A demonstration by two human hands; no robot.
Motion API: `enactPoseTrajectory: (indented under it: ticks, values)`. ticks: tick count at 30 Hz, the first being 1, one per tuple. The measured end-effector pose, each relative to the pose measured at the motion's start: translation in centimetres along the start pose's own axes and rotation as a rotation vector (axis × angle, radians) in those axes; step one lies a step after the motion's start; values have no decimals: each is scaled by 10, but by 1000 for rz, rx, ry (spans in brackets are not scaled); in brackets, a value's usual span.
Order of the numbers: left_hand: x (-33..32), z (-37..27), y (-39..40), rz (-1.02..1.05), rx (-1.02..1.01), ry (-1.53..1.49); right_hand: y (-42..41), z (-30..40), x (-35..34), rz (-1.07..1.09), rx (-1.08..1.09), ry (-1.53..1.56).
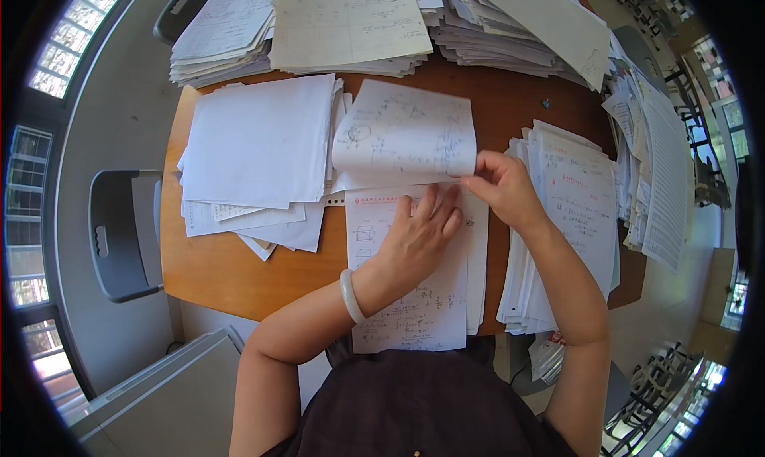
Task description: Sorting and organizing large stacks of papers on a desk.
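Observation:
My right hand pinches the lower right corner of a curled sheet of paper covered in faint handwriting. Below it, my left hand, with a pale bangle on the wrist, rests with fingers spread on a handwritten sheet with a red heading. That sheet lies on other papers and reaches past the table's near edge. Left of the curled sheet lies a stack of papers with a blank sheet on top. To the right of my right hand is a stack of handwritten papers.
Tall paper piles line the back of the wooden table, with another pile at the right edge. A small blue scrap lies on the tabletop. A grey chair stands at the left, beside a wall.

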State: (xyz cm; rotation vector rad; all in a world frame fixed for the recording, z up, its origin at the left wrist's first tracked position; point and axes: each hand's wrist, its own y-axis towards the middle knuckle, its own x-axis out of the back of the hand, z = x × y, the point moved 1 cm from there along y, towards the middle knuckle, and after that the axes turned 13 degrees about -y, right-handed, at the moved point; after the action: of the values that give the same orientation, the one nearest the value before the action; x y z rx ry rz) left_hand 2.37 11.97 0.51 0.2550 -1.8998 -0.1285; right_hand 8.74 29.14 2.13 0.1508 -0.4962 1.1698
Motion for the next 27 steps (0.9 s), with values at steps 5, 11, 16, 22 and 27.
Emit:
enactPoseTrajectory:
  ticks: [5, 11, 16, 22, 27]
  values:
    - [-6, -5, -3, -12, 48, 9, -21, -2, -3, 12, 120, -26]
    - [-31, 2, -17, -167, 63, -189, -37, -15, 2, 186, 10, -30]
    - [-23, -1, -28, -22, 151, -386, -32, -13, 7, 253, 76, -288]
    - [-22, 3, -28, -33, 116, -407, -22, -7, 16, 378, 21, -296]
    - [-15, 5, -28, -74, 62, -344, -19, -3, 15, 392, 18, -338]
